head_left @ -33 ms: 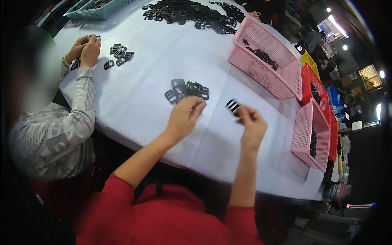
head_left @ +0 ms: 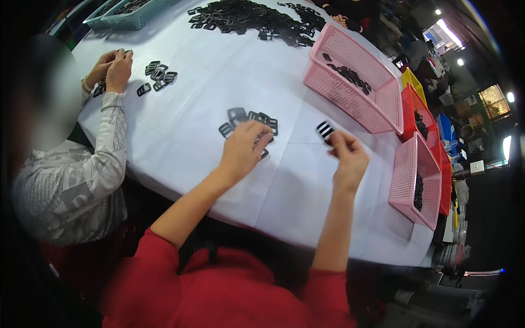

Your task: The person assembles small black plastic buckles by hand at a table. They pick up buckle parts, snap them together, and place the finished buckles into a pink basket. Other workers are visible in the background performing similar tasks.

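Observation:
My right hand (head_left: 350, 164) pinches a black slide buckle (head_left: 324, 129), a small plastic frame with bars, above the white table. My left hand (head_left: 244, 150) is over a small heap of black slide buckles (head_left: 237, 113). Its thumb and fingers are bent and apart, with dark buckles showing between them. The fingertips partly cover the heap, so whether they touch one piece or several is hidden.
A pink basket (head_left: 354, 112) with black pieces stands right, another pink basket (head_left: 416, 183) nearer. Red baskets (head_left: 429, 120) stand beyond. A large pile of buckles (head_left: 246, 19) lies far. At left, another person's hands (head_left: 114, 71) work near a small buckle group (head_left: 159, 72).
My right hand has moved right and slightly farther away with the buckle. My left hand has shifted a little left and farther over the heap.

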The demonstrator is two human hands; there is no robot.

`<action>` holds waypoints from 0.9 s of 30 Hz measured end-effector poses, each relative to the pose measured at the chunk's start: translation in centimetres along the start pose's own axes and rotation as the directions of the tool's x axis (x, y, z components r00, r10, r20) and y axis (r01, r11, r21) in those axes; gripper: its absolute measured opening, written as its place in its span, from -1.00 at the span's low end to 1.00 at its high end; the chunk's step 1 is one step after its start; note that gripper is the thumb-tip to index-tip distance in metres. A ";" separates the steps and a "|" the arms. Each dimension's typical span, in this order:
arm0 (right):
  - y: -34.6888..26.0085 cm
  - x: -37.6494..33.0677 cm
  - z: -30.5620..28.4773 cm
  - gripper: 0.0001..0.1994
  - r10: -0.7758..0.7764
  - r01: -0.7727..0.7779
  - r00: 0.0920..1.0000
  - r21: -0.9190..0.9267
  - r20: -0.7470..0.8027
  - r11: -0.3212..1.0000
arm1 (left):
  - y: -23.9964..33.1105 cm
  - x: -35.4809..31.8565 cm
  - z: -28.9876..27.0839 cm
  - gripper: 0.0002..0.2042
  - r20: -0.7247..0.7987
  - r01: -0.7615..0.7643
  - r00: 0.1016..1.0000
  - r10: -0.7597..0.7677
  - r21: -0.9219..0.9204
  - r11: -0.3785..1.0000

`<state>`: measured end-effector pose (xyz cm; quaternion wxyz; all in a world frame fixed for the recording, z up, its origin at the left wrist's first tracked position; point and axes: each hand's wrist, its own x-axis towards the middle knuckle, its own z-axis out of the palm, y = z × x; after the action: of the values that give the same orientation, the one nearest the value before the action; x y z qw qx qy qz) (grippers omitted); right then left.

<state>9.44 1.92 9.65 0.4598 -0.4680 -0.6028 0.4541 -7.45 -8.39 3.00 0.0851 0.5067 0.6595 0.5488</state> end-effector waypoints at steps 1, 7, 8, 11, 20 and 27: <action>-1.9 2.5 0.0 -0.81 -0.076 0.071 0.995 -0.074 -0.069 0.995 | -1.4 1.4 0.3 -0.89 0.026 -0.108 0.994 0.105 0.159 0.981; -1.5 20.5 -2.0 -0.73 -0.249 0.188 0.953 -0.305 -0.173 0.934 | -3.9 5.4 2.0 -0.83 0.312 -0.218 0.949 0.042 0.557 0.802; -0.5 21.8 -2.2 -0.71 -0.338 0.214 0.929 -0.525 -0.152 0.823 | -4.7 5.4 2.0 -0.84 0.318 -0.231 0.946 0.059 0.538 0.811; 2.3 21.0 0.1 -0.72 -0.620 0.423 0.777 -0.635 -0.114 0.646 | -6.4 5.1 1.3 -0.89 0.237 -0.215 0.965 0.113 0.467 0.857; 5.5 -2.9 2.4 -0.83 -0.101 0.095 0.952 0.034 0.290 0.995 | 0.9 0.8 3.3 -0.86 0.313 0.404 0.900 -0.304 -0.334 0.852; 7.8 -5.3 -0.2 -0.80 0.262 -0.310 0.929 0.159 0.262 0.937 | 1.3 -3.1 4.3 -0.89 0.535 0.589 0.790 -0.298 -0.531 0.610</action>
<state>11.47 -2.05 1.39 0.3573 -0.4457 -0.5301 0.6266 -2.36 -8.18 1.02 0.5296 0.3554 0.4893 0.5949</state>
